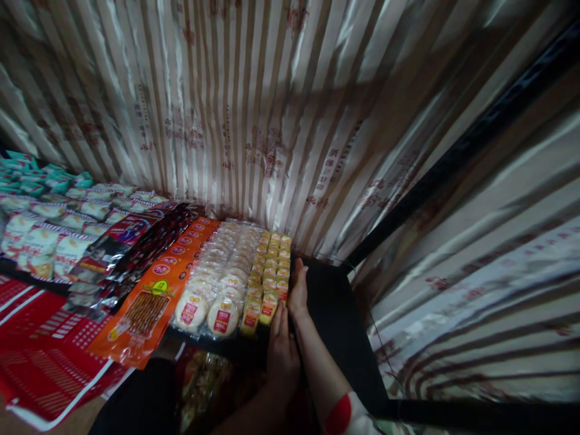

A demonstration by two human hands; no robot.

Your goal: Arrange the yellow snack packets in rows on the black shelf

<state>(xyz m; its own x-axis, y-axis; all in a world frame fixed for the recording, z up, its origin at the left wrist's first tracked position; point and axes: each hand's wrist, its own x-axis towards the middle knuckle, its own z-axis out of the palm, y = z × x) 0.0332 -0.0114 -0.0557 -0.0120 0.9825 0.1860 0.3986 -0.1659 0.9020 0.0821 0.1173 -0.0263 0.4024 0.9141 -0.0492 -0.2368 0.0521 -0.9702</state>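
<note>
Small yellow snack packs (270,284) stand in two narrow rows at the right end of the goods on a black shelf (338,314). My right hand (298,287) lies flat along the right side of these rows, its fingers pointing away from me. My left hand (283,347) has its fingers stretched out at the front right corner, touching or nearly touching the foremost packs. Neither hand is wrapped around anything. Just left of the yellow packs are two rows of round white rice crackers (223,314) in clear wrappers.
Further left lie an orange snack bag (145,302), dark red packets (136,235), white snack bags (75,254) and teal packets (34,175). A red basket (49,350) is below the shelf front. Behind hangs striped wrapping sheet (203,109); a black post (435,175) slants at right.
</note>
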